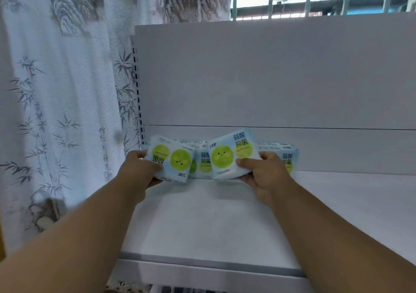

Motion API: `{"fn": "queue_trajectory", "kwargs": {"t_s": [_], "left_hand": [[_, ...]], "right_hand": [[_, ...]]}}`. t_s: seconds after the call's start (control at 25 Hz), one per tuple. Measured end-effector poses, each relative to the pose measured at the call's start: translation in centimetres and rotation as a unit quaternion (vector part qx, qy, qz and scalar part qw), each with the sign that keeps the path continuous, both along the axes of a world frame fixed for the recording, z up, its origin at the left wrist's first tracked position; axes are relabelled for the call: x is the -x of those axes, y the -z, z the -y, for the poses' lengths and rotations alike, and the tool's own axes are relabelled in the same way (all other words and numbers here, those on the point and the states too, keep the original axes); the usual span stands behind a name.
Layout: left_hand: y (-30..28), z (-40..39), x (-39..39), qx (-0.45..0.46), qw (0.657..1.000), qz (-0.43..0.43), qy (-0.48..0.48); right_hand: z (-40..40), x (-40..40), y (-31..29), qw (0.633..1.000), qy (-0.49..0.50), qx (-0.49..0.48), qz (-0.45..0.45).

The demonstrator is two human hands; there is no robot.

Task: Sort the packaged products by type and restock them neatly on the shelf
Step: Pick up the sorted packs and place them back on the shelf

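while shelved, both hands (139,168) grip packs (171,159).

Two hand-held packets (171,159) (231,155), at least two more shelved packets (202,164).

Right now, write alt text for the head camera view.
Two bare hands each hold a light-blue packet with green circles, left hand gripping one packet, right hand another, in front of matching packets lined along the back of a white shelf.
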State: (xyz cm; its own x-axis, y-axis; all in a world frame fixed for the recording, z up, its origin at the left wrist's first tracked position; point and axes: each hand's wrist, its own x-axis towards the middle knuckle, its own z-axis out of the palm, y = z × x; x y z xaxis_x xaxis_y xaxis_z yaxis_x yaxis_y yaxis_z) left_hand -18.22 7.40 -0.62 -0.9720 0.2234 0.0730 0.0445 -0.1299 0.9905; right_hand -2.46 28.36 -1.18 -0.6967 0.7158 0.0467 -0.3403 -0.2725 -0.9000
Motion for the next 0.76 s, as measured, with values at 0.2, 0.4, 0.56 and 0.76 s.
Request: {"fn": "queue_trajectory", "kwargs": {"t_s": [0.2,0.4,0.56,0.76], "left_hand": [[1.9,1.7,2.8,0.322,0.932,-0.130,-0.102],[2.1,2.3,5.0,0.448,0.874,-0.153,-0.113],[1.7,1.7,5.1,0.468,0.856,-0.170,-0.138],[1.9,2.4,6.2,0.420,0.892,-0.122,-0.117]], "right_hand": [[0.6,3.3,1.8,0.946,0.074,-0.248,0.197],[2.4,3.8,0.6,0.727,0.117,-0.544,0.402],[4.4,6.0,0.2,0.655,0.111,-0.607,0.436],[5.9,7.9,-0.5,0.620,0.106,-0.620,0.468]]}}
